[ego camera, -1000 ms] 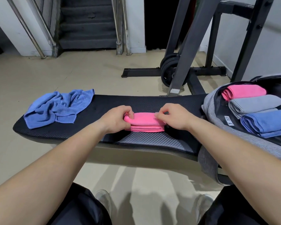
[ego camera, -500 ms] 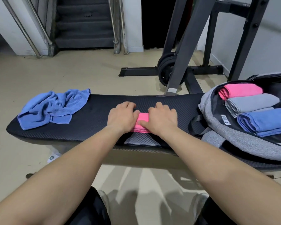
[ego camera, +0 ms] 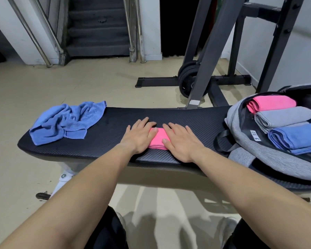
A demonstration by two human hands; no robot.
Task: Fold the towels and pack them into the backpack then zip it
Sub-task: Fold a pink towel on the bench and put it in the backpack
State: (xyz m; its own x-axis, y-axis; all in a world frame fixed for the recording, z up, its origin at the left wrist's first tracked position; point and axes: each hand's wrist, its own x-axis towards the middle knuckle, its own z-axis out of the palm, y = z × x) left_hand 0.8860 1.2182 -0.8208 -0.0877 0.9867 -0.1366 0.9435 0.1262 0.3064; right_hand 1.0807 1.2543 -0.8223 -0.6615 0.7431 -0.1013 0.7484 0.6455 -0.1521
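Observation:
A small folded pink towel (ego camera: 158,139) lies in the middle of the black bench (ego camera: 187,115). My left hand (ego camera: 139,134) and my right hand (ego camera: 181,141) both press flat on it with straight fingers, covering its two ends. A crumpled blue towel (ego camera: 66,122) lies unfolded at the bench's left end. At the right end the grey backpack (ego camera: 241,155) lies open, holding a folded pink towel (ego camera: 271,104), a folded grey towel (ego camera: 284,116) and a folded blue towel (ego camera: 298,137) side by side.
A dark weight rack (ego camera: 210,56) with black plates (ego camera: 187,78) stands behind the bench. Stairs with metal rails (ego camera: 97,27) rise at the back. Beige floor surrounds the bench; my knees and shoes show at the bottom.
My hands went from pinching the pink towel's ends to lying flat on top of it, pressing it down. The towel looks flatter and more covered.

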